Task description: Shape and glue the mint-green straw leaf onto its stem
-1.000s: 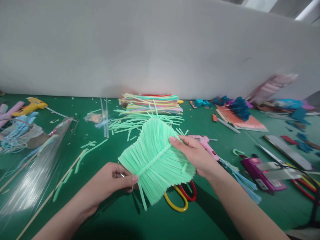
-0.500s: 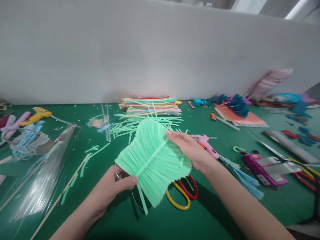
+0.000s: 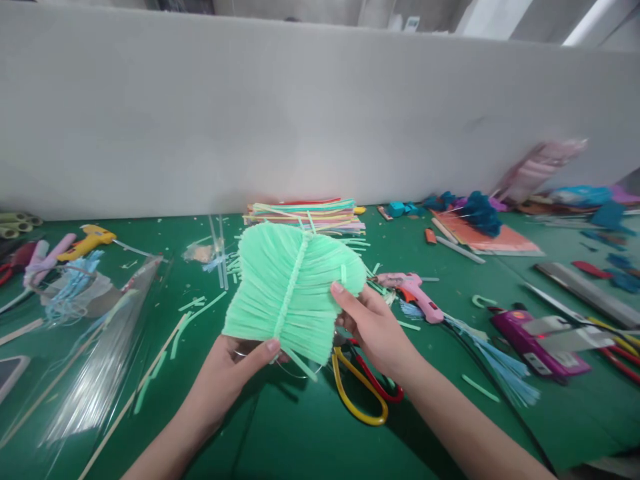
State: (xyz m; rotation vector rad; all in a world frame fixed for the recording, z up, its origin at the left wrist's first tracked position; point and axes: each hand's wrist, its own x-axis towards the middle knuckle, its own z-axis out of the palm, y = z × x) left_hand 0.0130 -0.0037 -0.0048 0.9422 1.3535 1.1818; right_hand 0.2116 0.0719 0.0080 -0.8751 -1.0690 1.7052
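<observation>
A mint-green leaf made of pipe cleaners, with a raised twisted midrib, is held up above the table between both hands. My left hand pinches its lower edge beside the base of the midrib, thumb in front and fingers behind. At the right edge, my right hand grips the leaf with the thumb on its face; the other fingers are partly hidden behind it. A loose green strip sticks out below the base. Under the leaf lie scissors with yellow and red handles, their blades hidden.
Bundled colourful pipe cleaners lie against the grey partition. A pink glue gun is at right, near a purple device and more scissors. At left are a yellow glue gun, clear plastic and a thin stick.
The leaf has turned more upright and shifted slightly left. My right hand has moved from its upper edge down to its right edge; my left hand keeps its hold near the base.
</observation>
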